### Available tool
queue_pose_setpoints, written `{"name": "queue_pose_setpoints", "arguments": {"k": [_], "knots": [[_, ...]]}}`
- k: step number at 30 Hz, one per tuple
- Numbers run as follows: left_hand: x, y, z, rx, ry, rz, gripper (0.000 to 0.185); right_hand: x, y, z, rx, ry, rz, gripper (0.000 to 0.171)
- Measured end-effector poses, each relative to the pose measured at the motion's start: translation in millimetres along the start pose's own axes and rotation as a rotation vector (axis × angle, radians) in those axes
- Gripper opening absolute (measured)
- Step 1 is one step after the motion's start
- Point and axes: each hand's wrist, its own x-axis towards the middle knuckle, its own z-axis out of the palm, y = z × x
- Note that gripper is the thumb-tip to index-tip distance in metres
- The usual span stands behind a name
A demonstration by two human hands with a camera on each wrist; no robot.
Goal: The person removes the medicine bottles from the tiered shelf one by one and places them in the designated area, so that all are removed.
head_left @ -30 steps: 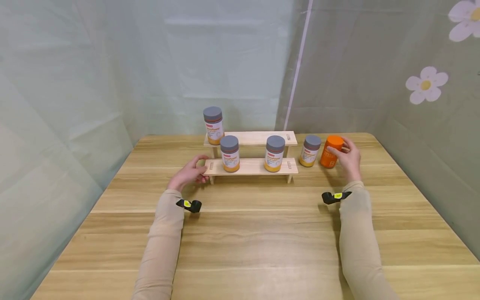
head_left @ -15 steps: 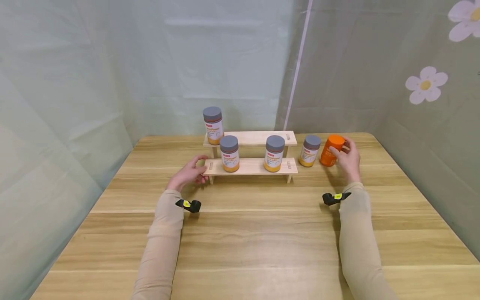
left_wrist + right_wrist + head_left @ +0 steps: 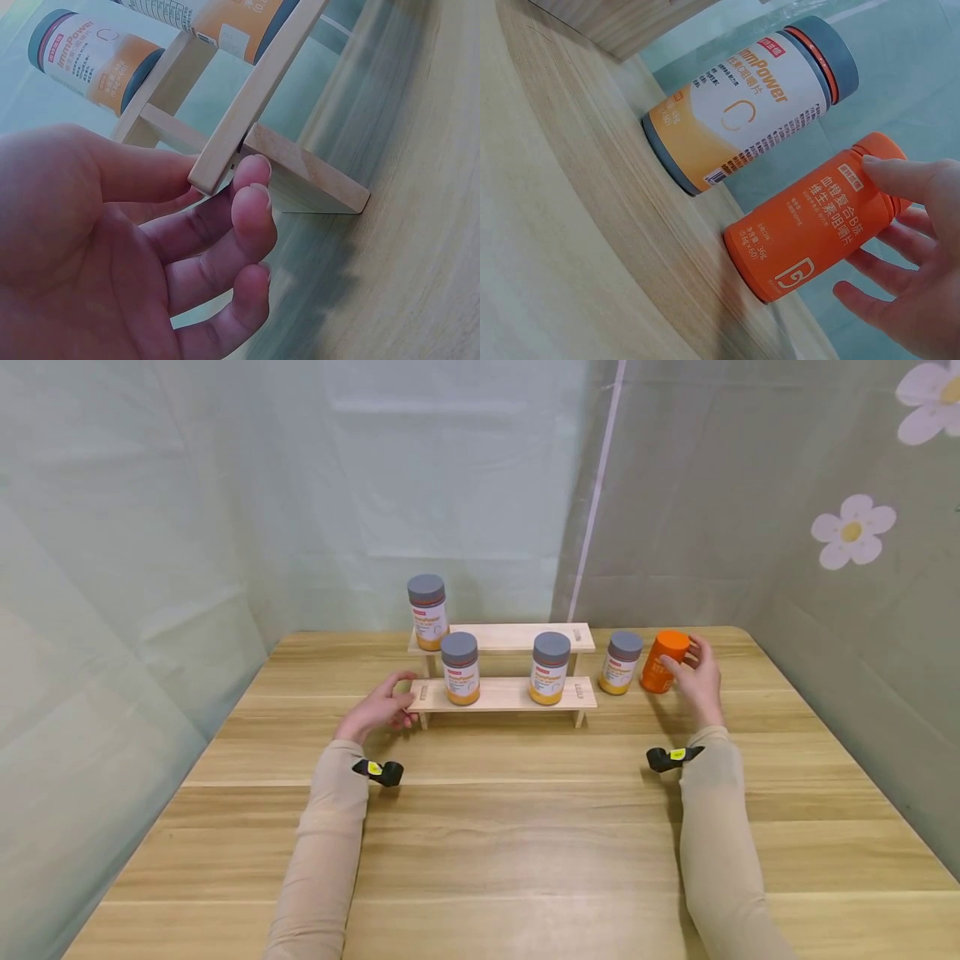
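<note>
My left hand (image 3: 381, 703) pinches the left end of the lower board of a two-step wooden rack (image 3: 504, 693). In the left wrist view, the thumb lies on one side of the board (image 3: 251, 101) and curled fingers (image 3: 251, 217) on the other. To the right of the rack, my right hand (image 3: 697, 681) holds an orange supplement bottle (image 3: 657, 668) near its lid. Its thumb presses the upper side of the bottle in the right wrist view, with the other fingers behind. Beside it stands a grey-lidded supplement bottle (image 3: 742, 109), upright on the table and apart from the orange one.
Two grey-lidded bottles stand on the lower board, one at left (image 3: 461, 670) and one at right (image 3: 549, 670). Another grey-lidded bottle (image 3: 428, 614) stands at the upper board's left end. Pale curtains (image 3: 465, 485) hang behind the wooden table (image 3: 510, 843).
The orange bottle and my right hand have shifted slightly rightward and away, and the bottle has turned a little. My left hand and the rack stay where they were.
</note>
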Motion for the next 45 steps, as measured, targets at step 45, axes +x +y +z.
{"name": "queue_pose_setpoints", "arguments": {"k": [45], "knots": [[1.5, -3.9, -0.8, -0.055, -0.006, 0.006, 0.052, -20, -73, 3, 0.02, 0.071, -0.091, 0.053]]}}
